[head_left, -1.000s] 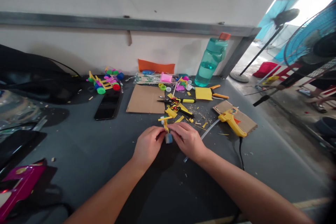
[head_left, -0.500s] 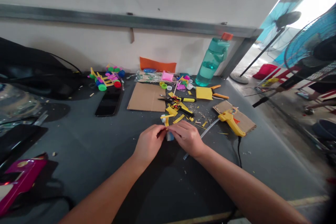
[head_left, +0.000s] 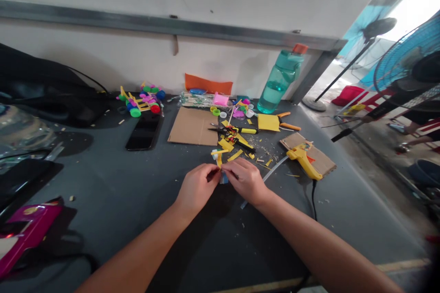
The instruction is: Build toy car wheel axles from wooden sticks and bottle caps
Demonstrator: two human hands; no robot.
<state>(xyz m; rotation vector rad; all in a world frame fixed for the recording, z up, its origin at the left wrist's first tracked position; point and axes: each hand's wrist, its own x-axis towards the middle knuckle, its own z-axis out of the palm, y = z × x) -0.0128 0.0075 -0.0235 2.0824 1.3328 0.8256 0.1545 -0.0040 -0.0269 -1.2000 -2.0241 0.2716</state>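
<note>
Close together at the middle of the table, my left hand [head_left: 199,185] and my right hand [head_left: 246,181] pinch a small yellow craft piece [head_left: 219,161] between their fingertips. A white round part and a thin yellow stick [head_left: 222,151] show at its far end. Below the fingertips is a small blue and whitish piece [head_left: 224,178]; whether it is joined to the yellow piece I cannot tell. Yellow scraps [head_left: 235,155] lie just beyond my right hand, beside black and yellow cutting tools [head_left: 240,131]. A translucent glue stick [head_left: 275,168] runs from under my right wrist towards the yellow glue gun [head_left: 304,162].
Brown cardboard [head_left: 193,127] and a black phone [head_left: 144,132] lie farther back. Colourful wheeled models [head_left: 142,100] stand behind the phone. A teal bottle [head_left: 275,87] stands near the wall. Orange-handled pliers [head_left: 290,126] lie by a yellow pad [head_left: 268,122]. A magenta device [head_left: 30,231] sits at left.
The view has shifted slightly. Both hands keep their pinch at the same place, and the fingertips now cover a little more of the blue piece.
</note>
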